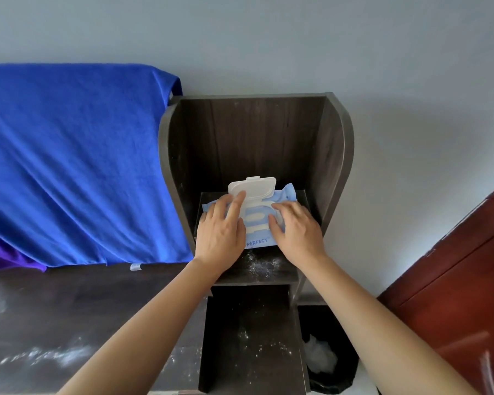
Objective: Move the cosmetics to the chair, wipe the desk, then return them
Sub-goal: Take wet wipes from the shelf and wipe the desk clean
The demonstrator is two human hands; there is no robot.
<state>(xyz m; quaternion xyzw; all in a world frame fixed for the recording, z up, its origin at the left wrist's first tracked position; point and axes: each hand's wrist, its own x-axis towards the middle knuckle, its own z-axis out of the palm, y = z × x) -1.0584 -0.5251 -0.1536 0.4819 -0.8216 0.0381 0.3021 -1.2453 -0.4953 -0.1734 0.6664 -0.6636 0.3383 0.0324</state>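
A light-blue pack of wet wipes [258, 242] lies on a shelf of the dark wooden shelf unit [335, 155], its white flip lid [253, 186] standing open. My left hand [221, 223] rests flat on the pack's left side, its fingers straight and reaching the lid. My right hand [297, 226] is on the pack's right side, fingertips at the white opening in the middle; whether it pinches a wipe is hidden. No cosmetics are in view. The dark desk top [69, 309] at the lower left carries white powder smears.
A blue cloth [74, 166] drapes over something at the left, above the desk. White powder speckles the shelf front [257, 266] and the lower surface [251, 343]. A black bin [330, 363] with white waste stands at the lower right, beside a red-brown door [454, 280].
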